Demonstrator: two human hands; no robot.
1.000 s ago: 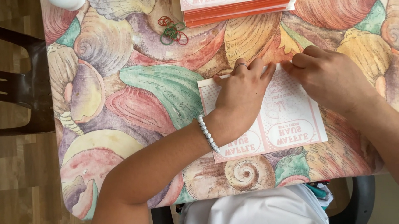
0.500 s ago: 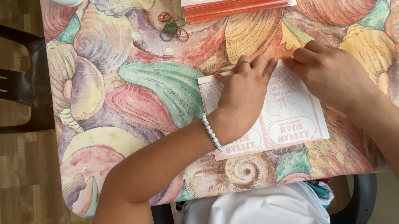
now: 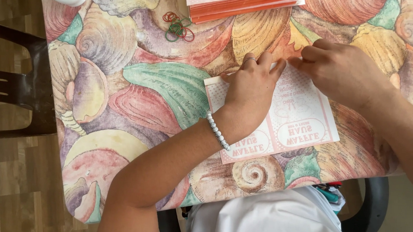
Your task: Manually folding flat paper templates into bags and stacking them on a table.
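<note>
Risk first: we judge the sheet (image 3: 307, 128) could crease crooked or skid, since only fingertips pin its far edge against the slick shell-print tabletop (image 3: 120, 100). Left hand (image 3: 251, 92) lies flat on the sheet, fingers together and pressing; right hand (image 3: 340, 72) pinches the far edge, fingers curled. The sheet lies by the tabletop's near edge. Rubber bands (image 3: 178, 27) sit near the far edge, beside the orange stack (image 3: 243, 2), well apart from both hands. Against the earlier frame, we find hands and sheet almost unmoved; only the view has drifted slightly.
</note>
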